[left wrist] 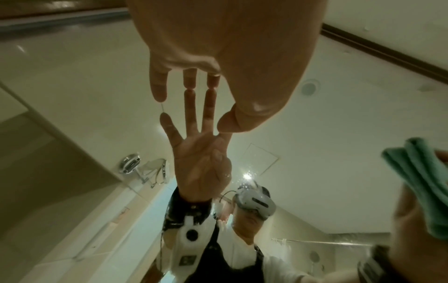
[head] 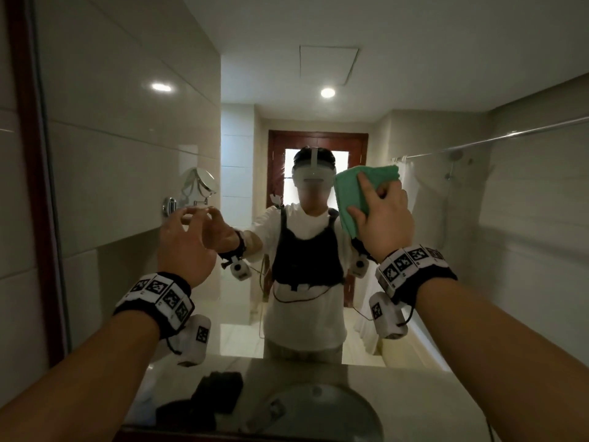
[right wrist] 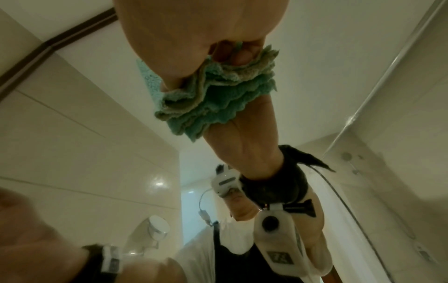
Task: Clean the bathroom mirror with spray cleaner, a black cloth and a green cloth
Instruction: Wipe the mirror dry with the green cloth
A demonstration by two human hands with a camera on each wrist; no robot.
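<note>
The bathroom mirror [head: 127, 148] fills the head view and reflects me. My right hand [head: 385, 215] grips a folded green cloth [head: 350, 193] and holds it flat against the glass at upper right of centre. In the right wrist view its fingers [right wrist: 237, 55] are tucked into the green cloth's [right wrist: 213, 101] folds. My left hand [head: 191, 231] is bare, with straight spread fingers [left wrist: 160, 90] whose tips touch the glass. A black cloth [head: 220, 390] shows in the reflection, lying on the counter at lower left. The green cloth [left wrist: 417, 181] is also at the right edge of the left wrist view.
A dark wooden frame [head: 25, 154] borders the mirror on the left and along the bottom. The reflection shows a round basin [head: 318, 409], a wall-mounted round shaving mirror [head: 204, 186] and a shower rail [head: 478, 141] with a white curtain.
</note>
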